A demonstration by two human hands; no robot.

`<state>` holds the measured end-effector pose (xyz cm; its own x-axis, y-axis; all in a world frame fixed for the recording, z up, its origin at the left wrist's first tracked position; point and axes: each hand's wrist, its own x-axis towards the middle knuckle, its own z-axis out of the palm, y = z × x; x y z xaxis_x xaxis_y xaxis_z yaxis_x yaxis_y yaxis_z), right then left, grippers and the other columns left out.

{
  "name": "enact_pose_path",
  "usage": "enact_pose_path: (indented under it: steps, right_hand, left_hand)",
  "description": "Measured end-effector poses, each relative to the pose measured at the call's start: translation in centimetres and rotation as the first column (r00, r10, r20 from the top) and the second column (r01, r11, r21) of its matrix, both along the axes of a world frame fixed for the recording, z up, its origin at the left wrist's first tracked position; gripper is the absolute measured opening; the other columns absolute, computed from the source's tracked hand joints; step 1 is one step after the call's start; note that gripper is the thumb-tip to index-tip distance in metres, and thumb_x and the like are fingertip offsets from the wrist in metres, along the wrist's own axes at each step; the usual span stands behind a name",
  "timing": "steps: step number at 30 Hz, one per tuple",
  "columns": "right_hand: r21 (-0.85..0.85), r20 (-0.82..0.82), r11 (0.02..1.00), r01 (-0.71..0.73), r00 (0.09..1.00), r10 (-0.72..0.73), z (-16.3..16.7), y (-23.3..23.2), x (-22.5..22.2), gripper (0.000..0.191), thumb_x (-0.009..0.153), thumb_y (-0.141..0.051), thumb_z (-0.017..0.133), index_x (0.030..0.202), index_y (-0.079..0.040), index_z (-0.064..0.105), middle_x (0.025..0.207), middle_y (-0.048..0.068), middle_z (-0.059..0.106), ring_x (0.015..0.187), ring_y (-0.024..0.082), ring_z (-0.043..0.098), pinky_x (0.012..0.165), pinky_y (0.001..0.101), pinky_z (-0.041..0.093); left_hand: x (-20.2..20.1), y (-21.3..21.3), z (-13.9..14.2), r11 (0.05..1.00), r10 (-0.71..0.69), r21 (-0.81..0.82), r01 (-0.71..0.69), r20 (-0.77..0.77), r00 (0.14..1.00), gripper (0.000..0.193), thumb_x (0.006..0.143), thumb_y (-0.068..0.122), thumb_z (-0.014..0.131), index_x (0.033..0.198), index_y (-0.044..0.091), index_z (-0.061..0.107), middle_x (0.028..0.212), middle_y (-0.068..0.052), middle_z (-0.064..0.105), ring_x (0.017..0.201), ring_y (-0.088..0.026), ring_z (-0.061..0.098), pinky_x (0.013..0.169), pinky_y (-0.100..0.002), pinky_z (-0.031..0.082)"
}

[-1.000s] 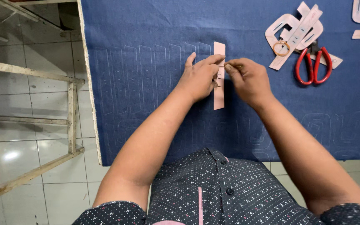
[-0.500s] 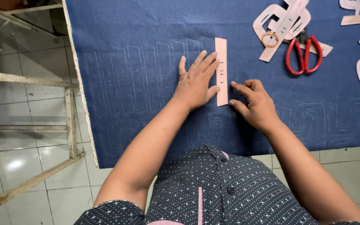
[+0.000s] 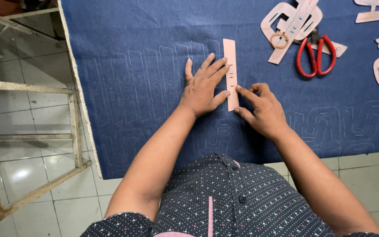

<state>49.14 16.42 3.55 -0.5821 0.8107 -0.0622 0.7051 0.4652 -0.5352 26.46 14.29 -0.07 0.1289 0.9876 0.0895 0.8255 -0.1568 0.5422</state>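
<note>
Left hand [image 3: 205,85] spread flat beside pink paper strip [image 3: 230,66] on blue cloth [image 3: 132,52], right hand [image 3: 259,109] loosely curled, forefinger pinning strip's lower edge, red scissors [image 3: 316,55] well apart

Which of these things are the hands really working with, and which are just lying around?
In use:
left hand pressing the pink strip template
right hand at the strip's lower edge
blue denim cloth underneath

Lying about:
red scissors
other pink cutouts
wooden frame
</note>
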Motion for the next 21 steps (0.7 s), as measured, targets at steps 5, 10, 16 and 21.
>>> enact_pose_path:
  steps: [5, 10, 16, 21]
  right_hand:
    - [0.008, 0.011, 1.000, 0.013, 1.000, -0.013, 0.1, -0.1, -0.1, 0.060, 0.081, -0.029, 0.084, 0.137, -0.020, 0.067, 0.119, 0.014, 0.058, 0.101, 0.031, 0.063, 0.080, 0.0423, 0.054]
    - [0.010, 0.006, 1.000, 0.018, 1.000, -0.018, 0.2, -0.2, -0.3, 0.060, 0.081, -0.030, 0.084, 0.137, -0.021, 0.067, 0.118, 0.013, 0.058, 0.101, 0.031, 0.063, 0.079, 0.0420, 0.054]
    - [0.011, 0.016, 1.000, 0.016, 1.000, -0.016, 0.2, -0.2, -0.3, 0.060, 0.080, -0.030, 0.084, 0.137, -0.021, 0.067, 0.118, 0.013, 0.058, 0.101, 0.030, 0.063, 0.079, 0.0415, 0.054]
    - [0.005, 0.022, 1.000, 0.008, 1.000, -0.008, 0.1, 0.0, -0.2, 0.060, 0.081, -0.030, 0.083, 0.138, -0.022, 0.067, 0.119, 0.013, 0.057, 0.102, 0.030, 0.063, 0.080, 0.0413, 0.054]
  left_hand:
    - [0.0, -0.1, -0.4, 1.000, -0.005, 0.026, 0.005, 0.001, 1.000, 0.069, 0.088, 0.045, 0.073, 0.148, 0.016, 0.053, 0.161, 0.001, 0.041, 0.155, -0.025, 0.028, 0.121, -0.070, 0.004]
    - [0.0, 0.0, 0.1, 1.000, -0.010, -0.018, 0.010, -0.001, 1.000, 0.072, 0.087, 0.047, 0.074, 0.149, 0.017, 0.052, 0.161, -0.001, 0.040, 0.155, -0.026, 0.026, 0.122, -0.070, 0.003]
    - [-0.2, 0.0, 0.7, 0.996, -0.050, -0.071, 0.051, 0.005, 0.999, 0.081, 0.080, 0.053, 0.078, 0.148, 0.019, 0.051, 0.159, -0.002, 0.038, 0.154, -0.028, 0.022, 0.120, -0.071, 0.000]
    - [-0.3, -0.2, 0.3, 0.998, -0.049, -0.044, 0.050, 0.020, 0.999, 0.082, 0.080, 0.052, 0.080, 0.149, 0.019, 0.051, 0.161, -0.001, 0.038, 0.156, -0.027, 0.022, 0.121, -0.072, 0.001]
